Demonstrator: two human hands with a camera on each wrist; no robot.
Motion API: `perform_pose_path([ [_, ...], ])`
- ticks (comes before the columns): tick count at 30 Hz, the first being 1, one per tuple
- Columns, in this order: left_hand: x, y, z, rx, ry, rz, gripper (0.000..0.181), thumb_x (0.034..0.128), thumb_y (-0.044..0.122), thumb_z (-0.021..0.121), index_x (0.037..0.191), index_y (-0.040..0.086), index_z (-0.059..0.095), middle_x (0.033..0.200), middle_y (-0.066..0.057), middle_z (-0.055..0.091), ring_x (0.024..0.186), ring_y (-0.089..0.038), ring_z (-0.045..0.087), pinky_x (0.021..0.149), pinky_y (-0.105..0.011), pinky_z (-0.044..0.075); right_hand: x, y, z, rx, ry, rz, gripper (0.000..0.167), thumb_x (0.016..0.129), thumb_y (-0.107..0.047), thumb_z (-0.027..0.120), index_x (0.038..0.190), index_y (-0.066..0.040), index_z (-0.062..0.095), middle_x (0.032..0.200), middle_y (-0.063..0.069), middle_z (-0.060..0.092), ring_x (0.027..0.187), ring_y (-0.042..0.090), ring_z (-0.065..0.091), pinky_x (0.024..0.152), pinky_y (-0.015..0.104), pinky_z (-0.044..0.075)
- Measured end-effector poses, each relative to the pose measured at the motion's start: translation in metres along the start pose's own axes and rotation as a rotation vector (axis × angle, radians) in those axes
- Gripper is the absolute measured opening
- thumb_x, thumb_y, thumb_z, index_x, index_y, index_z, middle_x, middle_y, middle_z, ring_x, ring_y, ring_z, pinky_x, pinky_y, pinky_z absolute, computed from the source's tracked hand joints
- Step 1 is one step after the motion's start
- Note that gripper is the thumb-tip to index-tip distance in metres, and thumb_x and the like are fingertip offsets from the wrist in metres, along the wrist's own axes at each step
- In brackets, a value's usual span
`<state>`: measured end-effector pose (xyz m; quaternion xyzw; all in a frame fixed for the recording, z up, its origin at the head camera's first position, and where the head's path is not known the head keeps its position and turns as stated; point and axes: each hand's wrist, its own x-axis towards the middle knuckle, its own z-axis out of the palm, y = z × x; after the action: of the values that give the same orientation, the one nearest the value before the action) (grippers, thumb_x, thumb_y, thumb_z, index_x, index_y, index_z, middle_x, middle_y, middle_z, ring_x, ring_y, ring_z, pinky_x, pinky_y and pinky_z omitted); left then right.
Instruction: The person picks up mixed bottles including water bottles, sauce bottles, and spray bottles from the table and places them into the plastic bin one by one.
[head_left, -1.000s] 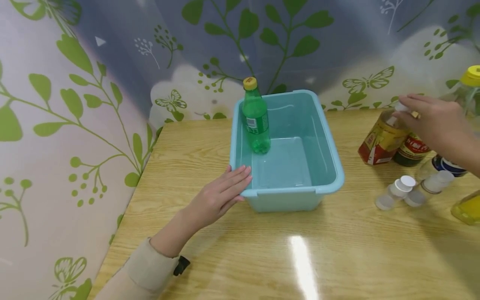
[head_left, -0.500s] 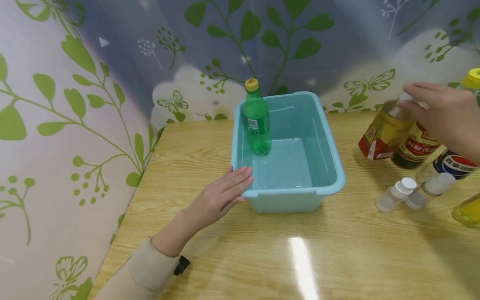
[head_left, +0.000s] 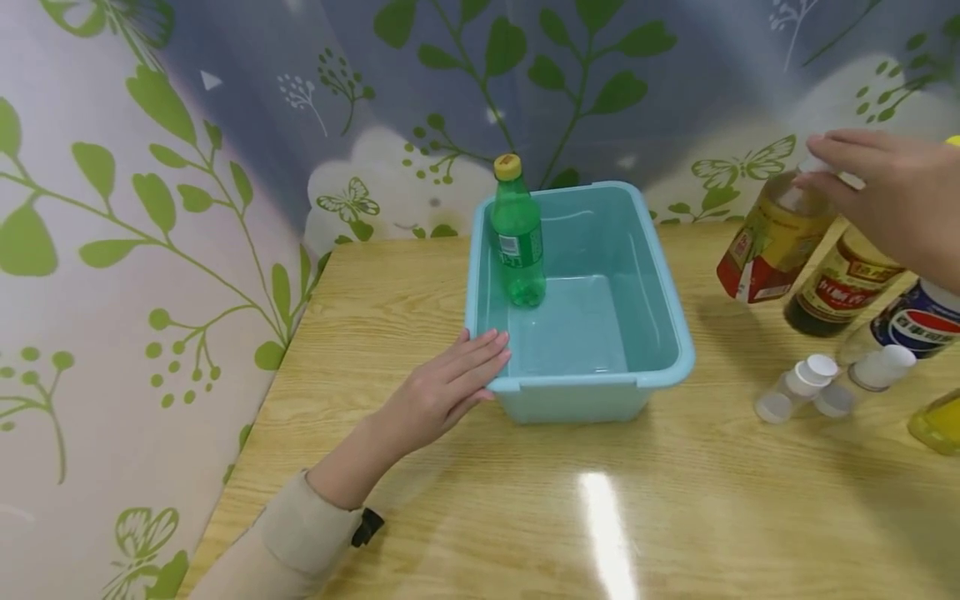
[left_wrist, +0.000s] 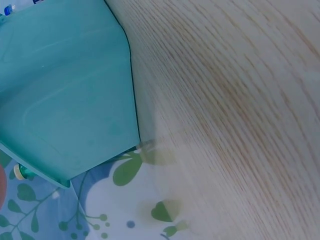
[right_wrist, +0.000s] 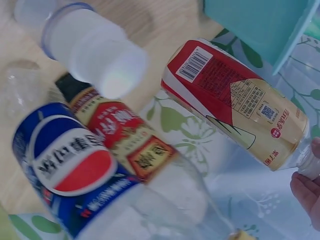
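Note:
My left hand (head_left: 438, 392) lies with straight fingers on the near left corner of the light blue bin (head_left: 585, 381). Inside the bin, at its left side, a green bottle (head_left: 517, 242) with a yellow cap stands leaning slightly. At the right, my right hand (head_left: 900, 187) pinches the white cap of a bottle with a red and yellow label (head_left: 776, 233), which hangs tilted above the table. In the right wrist view, fingertips (right_wrist: 307, 192) hold that labelled bottle (right_wrist: 235, 105) by its neck.
Right of the held bottle stand a dark-bottomed bottle with a red label (head_left: 840, 287) and a Pepsi-labelled bottle (head_left: 911, 325). Nearer are two small white-capped bottles (head_left: 795, 387) and a bottle with yellow liquid (head_left: 937, 423). A patterned curtain (head_left: 420, 100) hangs behind the table.
My right hand has raised the red and yellow labelled bottle off the table. The bottles beside it show more fully. My left hand has stayed on the bin's corner.

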<state>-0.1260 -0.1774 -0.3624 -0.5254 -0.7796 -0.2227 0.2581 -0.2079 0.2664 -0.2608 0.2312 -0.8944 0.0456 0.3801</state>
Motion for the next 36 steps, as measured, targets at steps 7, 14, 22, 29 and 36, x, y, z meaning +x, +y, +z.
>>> perform_pose_path([
  [7,0.0,0.001,0.0,-0.003,0.002,0.0,0.044,0.1016,0.027,0.041,0.123,-0.007,0.059,0.134,-0.019,0.054,0.131,-0.025,0.045,0.108,-0.045,0.037,0.023,-0.007,-0.013,0.0,0.036,-0.025,0.067,0.097,-0.051,0.033,0.117,0.007,0.061,0.115,0.028,0.061,0.083,0.05,0.061,0.041,0.041,0.038],
  [14,0.001,-0.001,0.0,-0.011,0.0,0.016,0.042,0.1007,0.025,0.044,0.125,-0.007,0.058,0.135,-0.018,0.053,0.131,-0.025,0.045,0.107,-0.046,0.038,0.046,-0.013,-0.026,0.078,0.056,0.067,0.061,0.094,-0.047,0.038,0.126,0.002,0.058,0.118,0.027,0.06,0.101,0.048,0.059,0.095,0.05,0.047],
  [22,0.001,-0.001,0.0,-0.012,-0.006,0.008,0.043,0.1013,0.026,0.042,0.125,-0.007,0.058,0.133,-0.02,0.054,0.131,-0.026,0.045,0.108,-0.045,0.037,0.069,-0.014,-0.035,0.081,0.073,0.023,0.048,0.096,-0.034,0.048,0.125,0.003,0.058,0.116,0.028,0.061,0.105,0.045,0.058,0.101,0.044,0.045],
  [29,0.001,-0.001,0.0,-0.018,-0.007,-0.001,0.043,0.1015,0.026,0.041,0.125,-0.006,0.058,0.131,-0.022,0.055,0.131,-0.026,0.045,0.109,-0.045,0.036,0.088,-0.015,-0.05,0.142,0.039,-0.028,0.041,0.093,-0.008,0.059,0.133,-0.007,0.054,0.122,0.024,0.058,0.098,0.044,0.056,0.102,0.043,0.042],
  [36,0.0,0.001,0.0,-0.016,0.001,-0.004,0.043,0.1013,0.026,0.042,0.123,-0.007,0.059,0.133,-0.02,0.054,0.131,-0.025,0.045,0.108,-0.046,0.037,0.093,-0.012,-0.049,0.227,0.045,-0.056,0.027,0.095,-0.013,0.057,0.116,0.004,0.064,0.105,0.027,0.061,0.088,-0.012,0.04,0.09,0.03,0.042],
])
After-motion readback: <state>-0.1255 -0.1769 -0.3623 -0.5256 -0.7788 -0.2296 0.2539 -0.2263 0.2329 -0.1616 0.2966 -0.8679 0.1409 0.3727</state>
